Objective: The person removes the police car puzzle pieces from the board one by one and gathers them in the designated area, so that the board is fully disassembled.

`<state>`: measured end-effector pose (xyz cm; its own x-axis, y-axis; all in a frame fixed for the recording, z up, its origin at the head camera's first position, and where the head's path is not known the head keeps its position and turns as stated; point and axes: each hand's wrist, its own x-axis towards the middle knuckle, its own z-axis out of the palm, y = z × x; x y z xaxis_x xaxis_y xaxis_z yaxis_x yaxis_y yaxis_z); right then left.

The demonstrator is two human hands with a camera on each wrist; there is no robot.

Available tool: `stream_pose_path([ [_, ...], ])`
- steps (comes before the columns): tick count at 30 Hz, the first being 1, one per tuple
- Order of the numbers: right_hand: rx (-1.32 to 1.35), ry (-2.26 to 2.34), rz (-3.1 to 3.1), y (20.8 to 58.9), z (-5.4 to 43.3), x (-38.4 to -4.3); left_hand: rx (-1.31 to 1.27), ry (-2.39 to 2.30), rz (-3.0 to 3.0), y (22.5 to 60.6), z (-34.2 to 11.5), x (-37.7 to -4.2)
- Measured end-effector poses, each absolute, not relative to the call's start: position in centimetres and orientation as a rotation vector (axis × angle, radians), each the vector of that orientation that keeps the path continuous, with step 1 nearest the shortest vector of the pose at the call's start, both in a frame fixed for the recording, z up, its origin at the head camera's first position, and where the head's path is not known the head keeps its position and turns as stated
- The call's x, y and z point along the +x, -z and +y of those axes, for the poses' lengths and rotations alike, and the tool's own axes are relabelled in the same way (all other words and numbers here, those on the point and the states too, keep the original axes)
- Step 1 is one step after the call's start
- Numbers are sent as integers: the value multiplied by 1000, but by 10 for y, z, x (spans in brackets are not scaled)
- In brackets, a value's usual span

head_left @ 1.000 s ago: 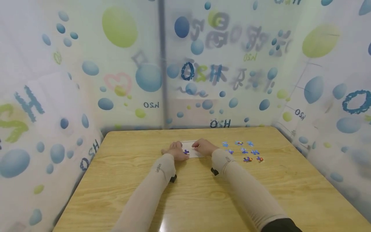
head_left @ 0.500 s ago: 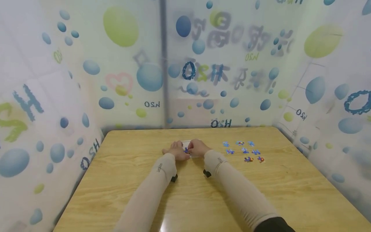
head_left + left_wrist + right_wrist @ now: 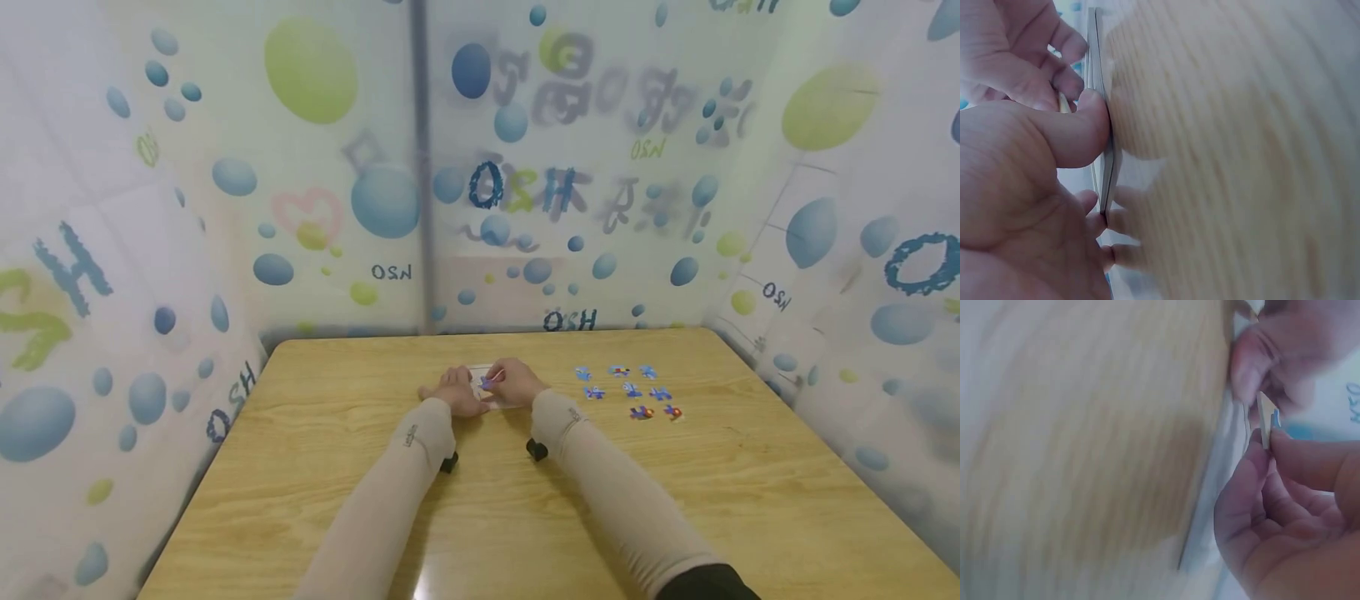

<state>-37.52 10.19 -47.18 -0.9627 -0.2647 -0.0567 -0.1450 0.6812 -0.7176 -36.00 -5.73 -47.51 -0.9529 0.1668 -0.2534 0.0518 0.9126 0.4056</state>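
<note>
A thin white puzzle tray (image 3: 480, 368) lies flat near the back of the table, partly covered by both hands. My left hand (image 3: 461, 394) grips its front left corner. In the left wrist view the thumb (image 3: 1092, 122) presses on the front edge, while the other fingers sit along the side. Above the tray my right hand (image 3: 519, 382) pinches a blue jigsaw piece (image 3: 486, 383) between thumb and fingertips. The right wrist view shows this piece (image 3: 1266, 422) edge-on and tilted, its pale side and a bit of blue visible, near the left hand.
Several loose jigsaw pieces (image 3: 632, 390), mostly blue with some red and yellow, lie in rough rows right of the tray. The wooden table (image 3: 480, 500) ends at a patterned curtain (image 3: 600, 233) behind, with more curtain at both sides.
My right hand has moved left over the tray and taken hold of the blue jigsaw piece that lay beside my left hand; the piece is now tilted up. My left hand stays at the corner.
</note>
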Motion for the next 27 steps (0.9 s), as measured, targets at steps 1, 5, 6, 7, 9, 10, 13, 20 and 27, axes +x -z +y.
stream_pose_path([
  [1, -319, 1175, 2717, 470, 105, -375, 168, -581, 2791, 474, -57, -359],
  [5, -215, 1283, 2628, 463, 121, -375, 168, -574, 2788, 470, -56, -355],
  [6, -187, 1304, 2612, 461, 125, -375, 161, -569, 2785, 472, -55, -358],
  [7, -165, 1326, 2596, 459, 130, -375, 152, -565, 2779, 473, -54, -360],
  [9, -138, 1365, 2573, 454, 138, -373, 136, -554, 2775, 477, -53, -364],
  [10, -130, 1384, 2566, 453, 142, -372, 129, -550, 2773, 480, -52, -367],
  [13, -142, 1438, 2540, 446, 155, -367, 120, -551, 2765, 481, -52, -367],
  [20, -181, 1432, 2547, 441, 180, -372, 149, -606, 2769, 471, -55, -356],
  [27, -135, 1370, 2490, 429, 203, -366, 153, -587, 2765, 468, -55, -354],
])
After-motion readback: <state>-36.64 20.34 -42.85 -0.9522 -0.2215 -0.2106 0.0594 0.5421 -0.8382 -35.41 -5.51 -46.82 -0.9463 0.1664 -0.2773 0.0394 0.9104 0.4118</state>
